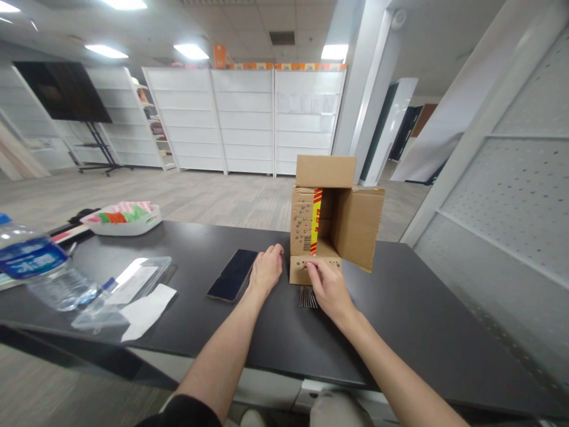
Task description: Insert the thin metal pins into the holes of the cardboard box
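An open cardboard box (358, 228) stands on the black table, its flaps spread. Grey nail heads dot its left flap, and a row of small holes or heads runs along the low front flap (294, 274). At that front flap, my right hand (331, 290) pinches what looks like a nail, mostly hidden by the fingers. Several thin metal nails (307, 296) lie side by side just below the flap. My left hand (267, 270) rests on the table left of the box with fingers loosely bent, holding nothing visible. Beside it lies a dark smartphone (233, 275).
On the left are a water bottle (33, 261), a clear plastic case (149, 276), a white paper piece (149, 311) and a white basket (124, 225) with colourful contents. A perforated partition (511, 196) borders the right side. White shelving (242, 121) stands beyond.
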`<state>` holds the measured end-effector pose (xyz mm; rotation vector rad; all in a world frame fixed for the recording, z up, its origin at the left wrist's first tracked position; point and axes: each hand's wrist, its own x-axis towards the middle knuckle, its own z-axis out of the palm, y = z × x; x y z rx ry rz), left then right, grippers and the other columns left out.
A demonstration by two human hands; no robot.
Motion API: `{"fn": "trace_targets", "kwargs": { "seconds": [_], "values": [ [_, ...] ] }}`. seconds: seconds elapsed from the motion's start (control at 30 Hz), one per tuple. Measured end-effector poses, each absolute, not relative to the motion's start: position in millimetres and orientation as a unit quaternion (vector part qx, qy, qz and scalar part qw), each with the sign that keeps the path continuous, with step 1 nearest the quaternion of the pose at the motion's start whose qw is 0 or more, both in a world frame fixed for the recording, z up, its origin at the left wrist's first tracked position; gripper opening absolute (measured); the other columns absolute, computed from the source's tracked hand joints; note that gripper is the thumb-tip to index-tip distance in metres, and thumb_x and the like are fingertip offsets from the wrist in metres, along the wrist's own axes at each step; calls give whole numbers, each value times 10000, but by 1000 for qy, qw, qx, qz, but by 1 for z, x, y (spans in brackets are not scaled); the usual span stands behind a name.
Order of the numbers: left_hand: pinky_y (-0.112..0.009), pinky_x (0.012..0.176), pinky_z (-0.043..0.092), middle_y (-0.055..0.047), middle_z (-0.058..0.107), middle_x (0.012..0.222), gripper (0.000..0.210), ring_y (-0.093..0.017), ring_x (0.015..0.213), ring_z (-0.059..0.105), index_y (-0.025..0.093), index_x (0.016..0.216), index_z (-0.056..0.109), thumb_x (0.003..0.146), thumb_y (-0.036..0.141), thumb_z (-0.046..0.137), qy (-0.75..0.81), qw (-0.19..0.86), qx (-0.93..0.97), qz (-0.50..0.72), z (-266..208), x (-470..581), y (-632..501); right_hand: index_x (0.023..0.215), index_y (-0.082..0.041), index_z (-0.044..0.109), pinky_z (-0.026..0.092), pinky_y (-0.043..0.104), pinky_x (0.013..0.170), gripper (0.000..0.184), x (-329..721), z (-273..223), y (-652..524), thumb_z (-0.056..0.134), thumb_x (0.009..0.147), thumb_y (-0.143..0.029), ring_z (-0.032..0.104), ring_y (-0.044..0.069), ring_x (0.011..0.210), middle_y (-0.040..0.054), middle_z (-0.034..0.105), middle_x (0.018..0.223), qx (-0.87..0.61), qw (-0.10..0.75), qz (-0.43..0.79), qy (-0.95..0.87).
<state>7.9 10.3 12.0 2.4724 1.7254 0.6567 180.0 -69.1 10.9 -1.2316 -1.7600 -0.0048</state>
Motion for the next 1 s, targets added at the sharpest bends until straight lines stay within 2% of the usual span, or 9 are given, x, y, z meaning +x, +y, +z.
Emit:
{"fn": "trace_targets", "kwargs": {
  "seconds": [0.13, 0.3, 1.0],
  "values": [
    [-311, 891, 449, -51, 684, 1104, 242, -186, 979, 658, 225, 1101, 582, 994, 170, 372, 561, 25, 801, 208, 11, 8, 11, 984, -212, 658, 503, 347, 783, 274, 180, 10, -53, 425, 1032, -348, 701, 233, 860, 70, 750, 923, -530, 518, 25, -671],
    [-308, 888, 449, -48, 683, 1101, 237, -181, 966, 658, 230, 1094, 580, 994, 174, 373, 559, 20, 802, 209, 10, 8, 11, 996, -215, 664, 512, 372, 821, 288, 180, 1, -45, 424, 1024, -372, 702, 244, 896, 82, 754, 961, -539, 531, 8, -654],
    [-302, 907, 446, -51, 685, 1105, 243, -177, 996, 656, 229, 1095, 582, 991, 163, 373, 563, 27, 799, 212, 11, 8, 11, 971, -201, 677, 465, 363, 811, 280, 180, -6, -44, 426, 1037, -308, 677, 238, 877, 84, 746, 939, -528, 464, -43, -710]
  ]
}}
